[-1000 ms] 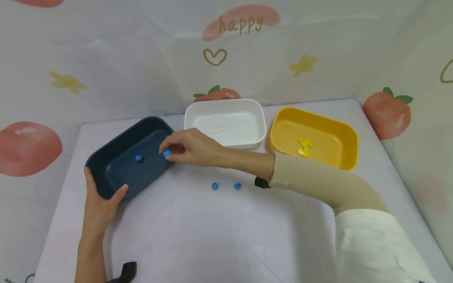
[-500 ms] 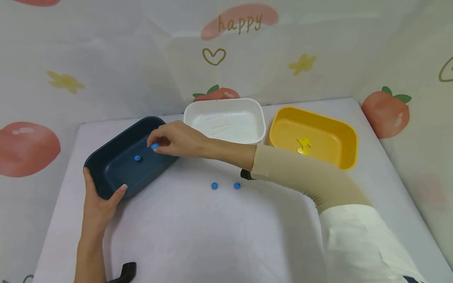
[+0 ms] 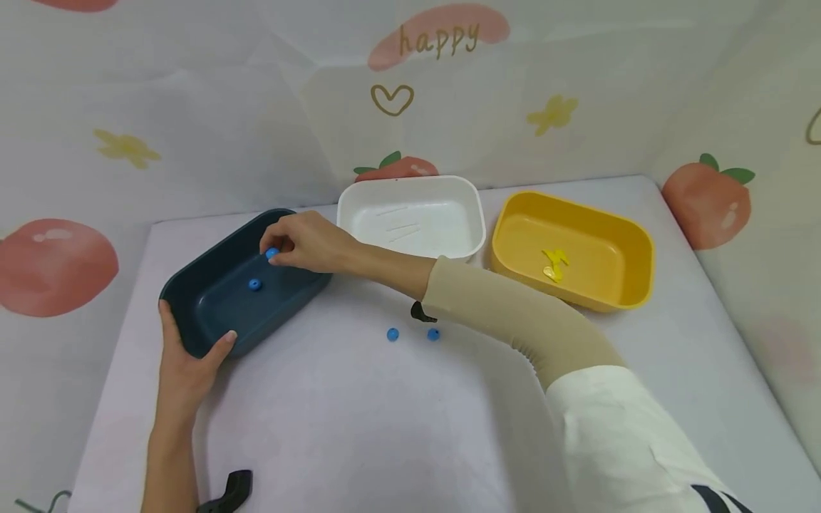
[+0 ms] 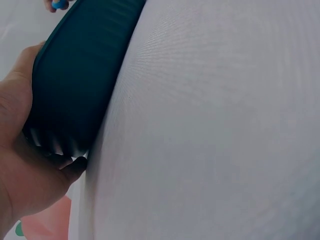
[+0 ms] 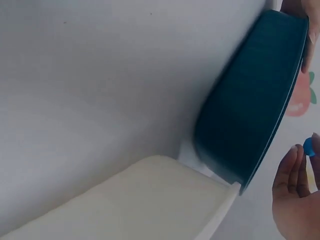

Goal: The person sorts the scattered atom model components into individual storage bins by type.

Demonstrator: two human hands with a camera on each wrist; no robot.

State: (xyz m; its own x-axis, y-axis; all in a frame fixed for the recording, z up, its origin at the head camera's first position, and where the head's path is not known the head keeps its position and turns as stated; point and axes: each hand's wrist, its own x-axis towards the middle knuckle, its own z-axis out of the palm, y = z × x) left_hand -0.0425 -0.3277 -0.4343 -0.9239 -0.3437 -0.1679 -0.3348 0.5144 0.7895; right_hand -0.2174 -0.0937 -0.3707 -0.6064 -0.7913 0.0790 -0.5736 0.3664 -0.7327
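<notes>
My right hand (image 3: 311, 242) pinches a blue bead (image 3: 272, 253) between thumb and fingers, over the inside of a dark teal tub (image 3: 221, 303). The right wrist view shows that bead (image 5: 309, 147) held at the fingertips, above the tub's rim. Another blue bead (image 3: 254, 284) lies on the tub floor. At the tub's near left corner, my left hand (image 3: 186, 374) grips it, the thumb on the near side and fingers around the left end. In the left wrist view, fingers of the left hand (image 4: 30, 175) curl around the tub's end wall.
Two blue beads, a left one (image 3: 393, 334) and a right one (image 3: 433, 334), lie on the white tablecloth (image 3: 359, 427). Behind stands a white tub (image 3: 410, 249) with thin pale strips. To the right is a yellow tub (image 3: 603, 249) with small yellow pieces.
My right hand has moved left and away from me, carrying the pinched bead from the tub's right edge to over its inside. The left hand keeps its grip on the tub.
</notes>
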